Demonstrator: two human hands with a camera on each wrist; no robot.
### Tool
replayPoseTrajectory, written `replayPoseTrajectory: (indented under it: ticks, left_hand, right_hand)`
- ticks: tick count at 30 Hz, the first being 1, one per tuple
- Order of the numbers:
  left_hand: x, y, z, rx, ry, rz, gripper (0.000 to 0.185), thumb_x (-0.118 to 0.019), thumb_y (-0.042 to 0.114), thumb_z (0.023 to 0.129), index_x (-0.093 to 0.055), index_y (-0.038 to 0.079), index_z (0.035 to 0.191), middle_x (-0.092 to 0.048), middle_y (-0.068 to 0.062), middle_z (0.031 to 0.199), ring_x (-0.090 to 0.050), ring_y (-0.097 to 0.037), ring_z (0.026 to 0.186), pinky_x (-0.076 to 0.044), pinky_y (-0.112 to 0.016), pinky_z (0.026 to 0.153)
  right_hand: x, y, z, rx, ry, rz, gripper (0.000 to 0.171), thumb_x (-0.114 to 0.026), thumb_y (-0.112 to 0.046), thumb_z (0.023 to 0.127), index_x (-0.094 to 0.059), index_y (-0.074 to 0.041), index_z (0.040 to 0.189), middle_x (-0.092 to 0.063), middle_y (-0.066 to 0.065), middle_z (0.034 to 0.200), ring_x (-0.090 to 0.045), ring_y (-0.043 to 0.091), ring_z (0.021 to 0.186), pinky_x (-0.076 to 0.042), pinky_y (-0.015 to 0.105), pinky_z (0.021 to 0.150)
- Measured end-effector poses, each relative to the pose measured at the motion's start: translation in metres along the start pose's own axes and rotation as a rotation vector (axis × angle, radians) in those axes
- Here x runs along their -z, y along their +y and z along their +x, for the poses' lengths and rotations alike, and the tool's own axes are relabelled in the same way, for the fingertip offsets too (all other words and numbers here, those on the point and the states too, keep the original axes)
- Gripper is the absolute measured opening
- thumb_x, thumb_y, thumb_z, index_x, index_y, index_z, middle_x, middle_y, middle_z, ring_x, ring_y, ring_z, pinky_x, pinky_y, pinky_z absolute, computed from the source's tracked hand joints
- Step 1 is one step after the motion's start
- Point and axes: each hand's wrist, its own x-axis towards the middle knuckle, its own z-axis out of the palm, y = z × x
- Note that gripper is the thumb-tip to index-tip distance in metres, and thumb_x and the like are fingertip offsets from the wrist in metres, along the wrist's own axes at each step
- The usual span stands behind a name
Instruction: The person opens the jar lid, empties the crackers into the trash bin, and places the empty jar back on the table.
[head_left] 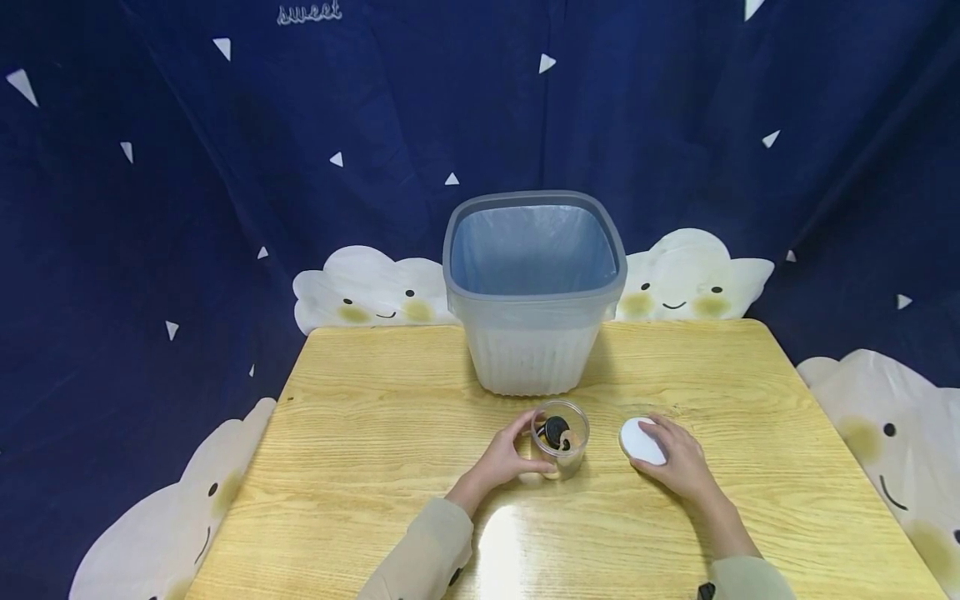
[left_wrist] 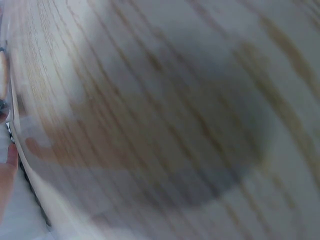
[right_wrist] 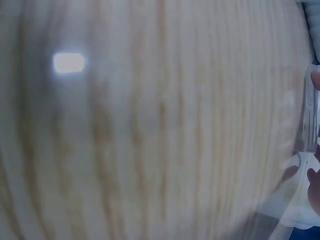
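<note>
A small clear plastic jar point(head_left: 561, 439) stands open on the wooden table point(head_left: 375, 433), with dark and tan bits inside. My left hand point(head_left: 508, 457) curls round the jar's left side and grips it. To its right a white round lid point(head_left: 642, 439) lies on the table, and my right hand point(head_left: 678, 464) rests on it with fingers curved over its right edge. Both wrist views are blurred and show mostly wood grain point(left_wrist: 165, 120); a fingertip point(left_wrist: 10, 156) shows at the left edge of the left wrist view, and the jar's clear wall point(right_wrist: 309, 115) at the right edge of the right wrist view.
A grey bin point(head_left: 534, 287) lined with a clear bag stands at the back middle of the table, just behind the jar. A dark blue curtain point(head_left: 187, 167) with white clouds hangs all around. A light glare point(head_left: 501, 550) lies on the near edge.
</note>
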Motion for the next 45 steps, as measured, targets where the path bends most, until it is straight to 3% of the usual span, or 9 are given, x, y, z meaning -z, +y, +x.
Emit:
replayPoseTrajectory:
  ticks: [7, 19, 29, 36, 45]
  left_hand:
    - [0.0, 0.001, 0.0, -0.008, -0.005, -0.003, 0.086, -0.083, 0.021, 0.064, -0.039, 0.009, 0.137, -0.052, 0.004, 0.128, -0.047, -0.023, 0.12, -0.034, -0.039, 0.103]
    - [0.001, 0.002, 0.0, -0.024, -0.004, 0.008, 0.085, -0.083, 0.021, 0.064, -0.04, 0.009, 0.136, -0.052, 0.002, 0.129, -0.047, -0.023, 0.119, -0.034, -0.038, 0.103]
    - [0.0, 0.001, 0.0, -0.016, -0.008, 0.015, 0.085, -0.083, 0.022, 0.065, -0.04, 0.009, 0.137, -0.051, 0.003, 0.129, -0.047, -0.021, 0.119, -0.034, -0.039, 0.103]
    - [0.001, 0.002, 0.0, -0.019, -0.009, 0.007, 0.085, -0.083, 0.021, 0.065, -0.039, 0.009, 0.136, -0.051, 0.003, 0.129, -0.046, -0.024, 0.121, -0.034, -0.04, 0.103]
    - [0.001, 0.002, 0.0, 0.003, -0.006, 0.008, 0.087, -0.083, 0.022, 0.064, -0.038, 0.01, 0.138, -0.051, 0.003, 0.13, -0.046, -0.024, 0.121, -0.032, -0.04, 0.104]
  right_hand:
    - [-0.001, -0.003, -0.001, 0.001, 0.023, -0.002, 0.063, -0.079, -0.026, 0.066, -0.055, -0.001, 0.119, -0.042, 0.027, 0.131, -0.035, 0.05, 0.117, -0.023, 0.068, 0.089]
    - [0.002, -0.007, -0.001, -0.042, -0.035, -0.001, 0.065, -0.077, -0.03, 0.07, -0.052, -0.003, 0.122, -0.037, 0.025, 0.135, -0.031, 0.05, 0.119, -0.021, 0.069, 0.09]
    - [0.013, -0.008, 0.004, -0.016, -0.076, 0.005, 0.061, -0.071, -0.035, 0.076, -0.051, -0.003, 0.124, -0.035, 0.028, 0.136, -0.029, 0.052, 0.121, -0.019, 0.07, 0.091]
    - [0.026, -0.01, 0.019, 0.009, 0.001, 0.004, 0.053, -0.068, -0.031, 0.081, -0.052, -0.003, 0.122, -0.04, 0.029, 0.132, -0.034, 0.052, 0.119, -0.024, 0.069, 0.089]
    - [0.049, -0.029, 0.041, -0.004, 0.1, 0.042, 0.05, -0.064, -0.024, 0.086, -0.048, 0.001, 0.126, -0.044, 0.028, 0.13, -0.039, 0.05, 0.117, -0.027, 0.068, 0.089]
